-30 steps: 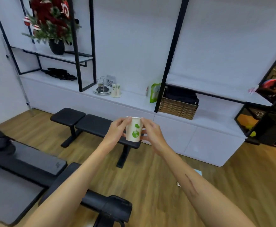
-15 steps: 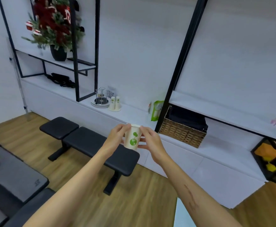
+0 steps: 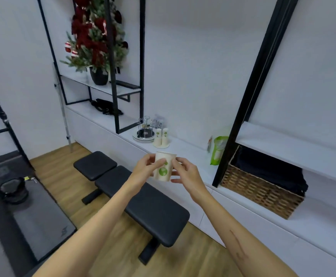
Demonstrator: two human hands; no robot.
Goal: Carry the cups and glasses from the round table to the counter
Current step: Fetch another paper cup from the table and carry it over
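Paper cup [image 3: 163,166] is mid-air, upright, held out in front between both hands, above the near black bench [image 3: 143,198] and short of the white table [image 3: 191,154] along the wall. Not set down yet.

Two-hand hold looks like a steadying carry: a thin paper cup dents easily, so a light grip on both sides keeps it level. Can't tell if there's anything in it.

Left hand [image 3: 145,169]: fingers curled round the cup's left side, thumb across the front near the green print. Right hand [image 3: 185,172]: fingers pinching the cup's right side near the rim, the lower ones loosely spread, tips by the cup's base. Neither hand squeezes hard as far as I can see; cup wall looks undeformed.

Target area: two more paper cups [image 3: 161,136] already stand upside down on the table, just beside a wire rack [image 3: 146,128] on a plate, further along and to the left of the held cup. Green bag [image 3: 219,149] to the right, wicker basket [image 3: 263,188] beyond the black post.

Judgement: transport leg nearly done; next comes the reach over the bench to the spot beside those cups.
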